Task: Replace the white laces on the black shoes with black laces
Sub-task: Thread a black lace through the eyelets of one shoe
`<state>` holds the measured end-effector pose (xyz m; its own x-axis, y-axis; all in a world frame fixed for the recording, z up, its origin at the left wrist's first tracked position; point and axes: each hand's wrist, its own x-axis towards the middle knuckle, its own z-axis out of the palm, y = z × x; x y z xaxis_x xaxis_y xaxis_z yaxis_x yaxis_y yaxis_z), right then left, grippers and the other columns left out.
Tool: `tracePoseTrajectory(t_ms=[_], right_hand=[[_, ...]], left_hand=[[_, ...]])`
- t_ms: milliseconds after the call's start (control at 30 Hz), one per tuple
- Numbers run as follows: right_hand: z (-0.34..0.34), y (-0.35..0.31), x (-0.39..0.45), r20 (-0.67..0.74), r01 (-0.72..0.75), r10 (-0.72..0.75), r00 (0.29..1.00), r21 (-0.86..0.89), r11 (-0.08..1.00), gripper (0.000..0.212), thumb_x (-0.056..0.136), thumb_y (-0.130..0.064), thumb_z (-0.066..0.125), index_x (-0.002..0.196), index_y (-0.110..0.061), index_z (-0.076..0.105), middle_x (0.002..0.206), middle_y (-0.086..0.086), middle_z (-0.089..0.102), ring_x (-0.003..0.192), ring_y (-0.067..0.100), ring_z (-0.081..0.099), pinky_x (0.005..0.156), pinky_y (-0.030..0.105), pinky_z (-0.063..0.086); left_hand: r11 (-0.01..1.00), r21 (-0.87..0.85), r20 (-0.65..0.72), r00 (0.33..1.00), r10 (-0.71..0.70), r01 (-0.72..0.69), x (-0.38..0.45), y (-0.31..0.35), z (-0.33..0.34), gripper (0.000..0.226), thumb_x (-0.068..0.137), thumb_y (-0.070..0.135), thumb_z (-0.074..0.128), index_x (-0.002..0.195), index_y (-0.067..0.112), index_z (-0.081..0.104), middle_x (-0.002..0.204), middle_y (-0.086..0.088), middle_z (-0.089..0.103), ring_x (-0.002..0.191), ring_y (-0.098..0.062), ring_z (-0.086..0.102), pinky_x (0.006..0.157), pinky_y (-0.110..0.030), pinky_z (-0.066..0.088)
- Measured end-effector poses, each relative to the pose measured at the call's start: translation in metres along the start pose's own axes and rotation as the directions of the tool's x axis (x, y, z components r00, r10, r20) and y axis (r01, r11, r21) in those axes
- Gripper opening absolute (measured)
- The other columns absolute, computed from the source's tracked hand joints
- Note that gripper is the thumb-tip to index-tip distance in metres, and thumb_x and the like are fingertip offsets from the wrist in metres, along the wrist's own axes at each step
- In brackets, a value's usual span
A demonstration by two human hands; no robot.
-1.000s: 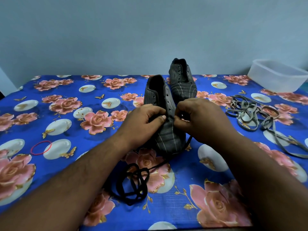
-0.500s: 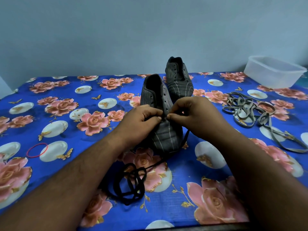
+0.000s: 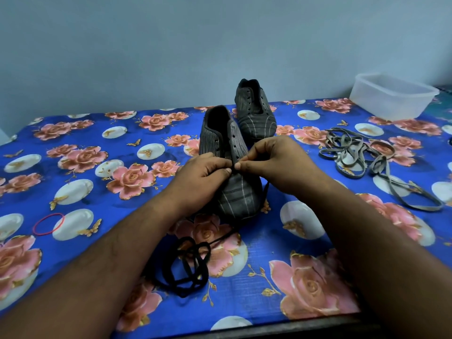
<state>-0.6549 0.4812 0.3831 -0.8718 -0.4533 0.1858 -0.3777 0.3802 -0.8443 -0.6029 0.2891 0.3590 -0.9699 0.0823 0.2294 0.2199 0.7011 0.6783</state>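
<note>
Plain pale blue-grey wall (image 3: 171, 45) ahead of me at 12 o'clock; table (image 3: 281, 330) under blue rose-print cloth (image 3: 73, 133); dark table edge at 6 o'clock; soft, even light

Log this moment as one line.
phase: threading black lace | left hand: holds near shoe | right hand: pinches at eyelets | far shoe: unlaced | old laces: aside

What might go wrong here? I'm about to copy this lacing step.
The black lace lies coiled in overlapping loops, so pulling it through could snag or knot it. Both hands work at one eyelet on the near shoe; a tug may tip it or drag it into the far shoe close behind.
</note>
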Motion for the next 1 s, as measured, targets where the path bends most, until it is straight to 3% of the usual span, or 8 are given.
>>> tracePoseTrajectory(t_ms=[133,300,433,533,633,700,867,1000], right_hand=[[-0.009,-0.005,-0.005,0.054,-0.020,0.018,0.998,0.028,0.999,0.009,0.086,-0.020,0.080,0.077,-0.019,0.078,0.072,-0.007,0.075,0.068,0.002,0.067,0.067,0.017,0.053],[-0.013,-0.003,-0.004,0.063,-0.026,0.027,0.998,-0.021,0.999,0.009,0.084,-0.018,0.082,0.078,-0.024,0.078,0.077,-0.005,0.077,0.077,0.005,0.071,0.085,0.033,0.059],[-0.011,-0.005,-0.006,0.067,-0.037,0.035,0.997,0.042,0.998,0.003,0.084,-0.017,0.081,0.083,-0.018,0.078,0.078,-0.001,0.077,0.076,0.007,0.072,0.081,0.028,0.060],[-0.014,-0.009,-0.008,0.089,-0.026,0.022,0.996,0.050,0.998,0.008,0.086,-0.017,0.080,0.090,-0.012,0.076,0.072,0.004,0.074,0.064,0.007,0.064,0.065,0.017,0.053],[-0.019,-0.011,-0.010,0.151,-0.080,0.063,0.987,0.107,0.991,0.013,0.090,-0.018,0.075,0.097,-0.008,0.071,0.066,0.010,0.068,0.056,0.015,0.060,0.054,0.020,0.049],[-0.025,-0.014,-0.012,0.210,-0.122,0.082,0.974,0.185,0.975,0.012,0.094,-0.017,0.069,0.102,-0.008,0.067,0.069,0.012,0.069,0.057,0.023,0.063,0.052,0.023,0.050],[-0.031,-0.028,-0.021,0.327,-0.093,-0.025,0.945,0.340,0.936,0.014,0.098,-0.017,0.059,0.108,-0.009,0.063,0.079,0.024,0.071,0.060,0.031,0.070,0.055,0.035,0.056],[-0.017,-0.020,-0.014,0.108,0.106,-0.138,0.984,0.261,0.959,0.010,0.101,-0.014,0.057,0.100,-0.008,0.065,0.059,0.015,0.063,0.051,0.025,0.063,0.052,0.036,0.054]], left_hand=[[0.993,-0.112,-0.057,0.998,-0.040,0.033,-0.001,0.004,0.002,0.014,0.095,0.023,0.060,0.092,0.030,0.071,0.094,0.011,0.063,0.091,0.002,0.058,0.080,-0.014,0.041],[0.985,-0.164,-0.077,0.995,-0.059,0.045,-0.003,0.007,0.005,0.013,0.097,0.016,0.063,0.089,0.019,0.072,0.092,0.008,0.068,0.085,-0.001,0.059,0.077,-0.018,0.044],[0.984,-0.172,-0.074,0.995,-0.062,0.049,-0.003,0.007,0.003,0.014,0.097,0.018,0.063,0.088,0.023,0.072,0.092,0.007,0.068,0.084,0.001,0.059,0.074,-0.013,0.044],[0.994,-0.110,-0.075,0.997,-0.036,0.028,-0.004,0.007,0.001,0.016,0.099,0.025,0.060,0.085,0.026,0.068,0.082,0.011,0.066,0.077,0.001,0.058,0.069,-0.020,0.045],[0.999,0.053,-0.130,0.992,0.003,0.003,-0.002,0.003,0.000,0.020,0.096,0.040,0.048,0.088,0.027,0.060,0.080,0.013,0.063,0.078,-0.007,0.057,0.070,-0.033,0.045],[0.999,0.050,-0.183,0.983,0.008,0.002,-0.001,0.001,-0.001,0.019,0.102,0.036,0.046,0.091,0.026,0.057,0.080,0.012,0.062,0.078,-0.007,0.057,0.070,-0.035,0.044],[0.980,-0.195,-0.293,0.950,-0.104,0.047,0.000,-0.003,-0.004,0.023,0.108,0.028,0.039,0.093,0.019,0.053,0.071,0.008,0.065,0.065,-0.009,0.055,0.067,-0.031,0.044],[0.820,-0.569,-0.262,0.930,-0.259,0.068,0.004,-0.001,-0.007,0.024,0.110,0.020,0.034,0.092,0.012,0.047,0.064,0.002,0.063,0.054,-0.017,0.049,0.057,-0.030,0.041]])
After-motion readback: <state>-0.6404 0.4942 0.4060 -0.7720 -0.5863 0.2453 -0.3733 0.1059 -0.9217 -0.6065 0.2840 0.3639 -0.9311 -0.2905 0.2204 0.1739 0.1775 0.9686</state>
